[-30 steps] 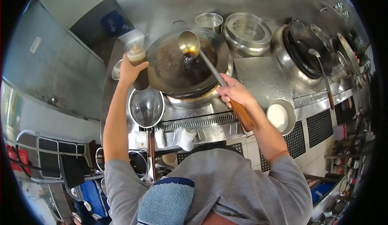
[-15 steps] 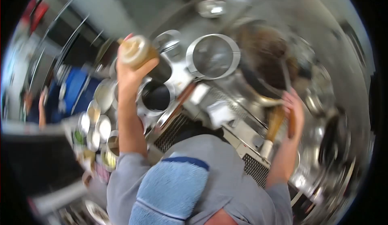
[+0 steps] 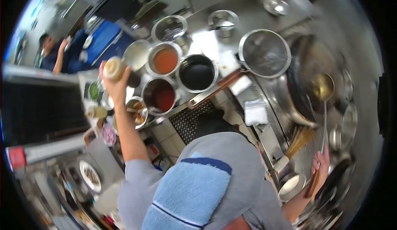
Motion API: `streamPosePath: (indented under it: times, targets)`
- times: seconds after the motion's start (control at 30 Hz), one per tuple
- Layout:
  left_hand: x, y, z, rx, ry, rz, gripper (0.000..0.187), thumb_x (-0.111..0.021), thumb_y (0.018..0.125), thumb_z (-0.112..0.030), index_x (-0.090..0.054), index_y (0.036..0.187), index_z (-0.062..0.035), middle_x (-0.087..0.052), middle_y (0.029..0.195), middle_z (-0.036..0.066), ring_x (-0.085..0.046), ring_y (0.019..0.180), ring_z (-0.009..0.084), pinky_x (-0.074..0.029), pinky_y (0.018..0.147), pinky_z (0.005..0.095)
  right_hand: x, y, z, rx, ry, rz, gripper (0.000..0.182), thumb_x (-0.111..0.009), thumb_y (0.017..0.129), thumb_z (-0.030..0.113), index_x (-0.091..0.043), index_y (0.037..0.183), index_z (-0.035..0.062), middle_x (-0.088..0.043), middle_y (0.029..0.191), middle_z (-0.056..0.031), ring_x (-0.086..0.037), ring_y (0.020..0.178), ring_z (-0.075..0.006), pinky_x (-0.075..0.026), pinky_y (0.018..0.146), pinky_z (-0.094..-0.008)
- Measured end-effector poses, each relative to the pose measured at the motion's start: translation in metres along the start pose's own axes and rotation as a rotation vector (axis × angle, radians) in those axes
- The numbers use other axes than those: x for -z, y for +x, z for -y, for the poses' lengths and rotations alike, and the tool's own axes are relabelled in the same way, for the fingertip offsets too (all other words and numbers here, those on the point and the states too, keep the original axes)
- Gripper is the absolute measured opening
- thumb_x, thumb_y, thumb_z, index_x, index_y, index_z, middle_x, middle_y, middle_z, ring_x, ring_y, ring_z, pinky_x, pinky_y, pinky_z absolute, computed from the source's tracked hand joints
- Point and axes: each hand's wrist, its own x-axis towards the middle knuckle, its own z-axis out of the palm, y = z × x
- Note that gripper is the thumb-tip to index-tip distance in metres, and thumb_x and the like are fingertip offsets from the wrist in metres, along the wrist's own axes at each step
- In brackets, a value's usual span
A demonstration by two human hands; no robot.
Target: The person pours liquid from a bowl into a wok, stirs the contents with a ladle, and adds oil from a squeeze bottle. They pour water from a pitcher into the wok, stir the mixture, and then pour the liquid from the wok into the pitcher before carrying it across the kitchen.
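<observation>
My left hand is wrapped round a squeeze bottle with a pale top, held above the left end of the row of pots. My right hand grips the wooden handle of a long ladle, whose bowl holds a yellowish liquid and is over the wok at the right. Nearest the bottle are a pot of pale liquid, a pot of orange sauce and a pot of dark red sauce.
A round strainer with a wooden handle lies beside a pot of dark liquid. Below the wok is a bristle brush. Folded white cloth lies near the counter edge. Another person is at the upper left.
My left hand has moved the bottle left and down in view. My right hand has moved down and right with the ladle. The view has shifted, showing more pots.
</observation>
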Motion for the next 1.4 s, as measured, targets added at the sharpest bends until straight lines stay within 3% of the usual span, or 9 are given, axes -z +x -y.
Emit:
streamPosePath:
  times: [0.17,0.37,0.63,0.73,0.83,0.9,1.1,1.23,1.4]
  targets:
    - [-0.032,-0.015,0.057,0.035,0.038,0.032,0.083,-0.084,0.075,-0.012,-0.035,0.141,-0.0012,-0.06,0.118,0.012,-0.059,0.103,0.0213,-0.05,0.092,0.0336,-0.001,-0.012,0.012,0.006,-0.115,-0.158,0.072,-0.058,0.089,0.011,-0.024,0.153,0.0076,-0.044,0.063,0.0045,-0.036,0.042,-0.0042,-0.031,0.035,-0.0219]
    - [-0.06,-0.037,0.078,-0.009,0.228,0.054,0.106,-0.089,0.067,-0.036,-0.03,0.143,0.0072,-0.042,0.141,0.023,-0.048,0.125,0.0342,-0.038,0.108,0.0433,-0.012,0.045,0.013,0.153,-0.223,-0.164,0.071,-0.059,0.089,0.012,-0.026,0.151,0.0073,-0.046,0.063,0.002,-0.041,0.044,-0.0079,-0.036,0.037,-0.0269]
    - [-0.042,-0.026,0.109,0.044,0.401,0.143,0.111,-0.086,0.071,-0.04,-0.02,0.147,0.0071,-0.037,0.144,0.027,-0.042,0.13,0.0391,-0.033,0.112,0.045,-0.064,0.066,0.037,-0.086,0.651,0.171,0.039,-0.055,0.093,0.007,-0.039,0.129,0.0042,-0.045,0.071,0.0001,-0.045,0.049,-0.0055,-0.04,0.039,-0.0245]
    - [-0.035,-0.031,0.022,0.213,0.318,0.109,0.118,-0.084,0.073,-0.044,-0.009,0.15,0.0062,-0.035,0.146,0.026,-0.041,0.132,0.0369,-0.033,0.113,0.0441,-0.067,0.055,0.03,-0.207,1.274,0.445,0.025,-0.052,0.096,0.007,-0.039,0.115,-0.0024,-0.044,0.074,-0.001,-0.046,0.049,-0.0058,-0.039,0.04,-0.0219]
    - [-0.046,-0.022,-0.031,-0.334,0.466,0.062,0.091,-0.078,0.083,-0.033,-0.026,0.147,0.0053,-0.039,0.145,0.023,-0.046,0.129,0.0335,-0.038,0.109,0.045,-0.066,0.029,0.037,-0.247,1.615,0.616,0.014,-0.046,0.098,0.005,-0.034,0.098,-0.0013,-0.042,0.078,-0.0027,-0.048,0.049,-0.0058,-0.038,0.038,-0.0203]
    - [-0.074,-0.024,-0.08,-0.415,0.206,0.139,0.074,-0.073,0.087,-0.023,-0.034,0.143,0.0048,-0.041,0.143,0.022,-0.047,0.128,0.0313,-0.04,0.108,0.0432,-0.061,0.007,0.047,-0.289,1.649,0.556,0.013,-0.045,0.098,0.005,-0.033,0.098,0.0004,-0.042,0.079,-0.0033,-0.048,0.05,-0.0057,-0.038,0.037,-0.0206]
    - [-0.185,-0.092,-0.2,-0.696,-0.414,0.564,0.02,-0.055,0.093,-0.001,-0.062,0.11,0.0063,-0.061,0.119,0.019,-0.058,0.113,0.0304,-0.046,0.098,0.0411,-0.04,-0.052,0.086,-0.203,1.311,0.332,0.017,-0.033,0.104,0.012,-0.036,0.111,-0.0033,-0.04,0.082,-0.0044,-0.046,0.047,-0.0059,-0.038,0.032,-0.0219]
    - [-0.235,-0.166,-0.276,-0.932,-0.601,1.124,0.019,-0.071,0.078,-0.004,-0.068,0.097,-0.0017,-0.064,0.112,0.013,-0.058,0.113,0.0346,-0.046,0.096,0.0444,-0.021,-0.073,0.103,-0.067,0.878,0.195,0.007,-0.036,0.102,0.007,-0.04,0.108,0.0051,-0.04,0.075,-0.001,-0.037,0.041,-0.0017,-0.034,0.029,-0.0186]
    - [-0.296,-0.246,-0.316,-1.054,-0.664,1.111,0.02,-0.066,0.084,-0.007,-0.066,0.102,0.0013,-0.064,0.109,0.014,-0.059,0.108,0.0329,-0.045,0.097,0.0464,-0.012,-0.078,0.131,0.148,0.606,0.006,0.021,-0.046,0.099,0.006,-0.039,0.118,0.0026,-0.041,0.075,0.0004,-0.036,0.043,0.0007,-0.032,0.028,-0.0161]
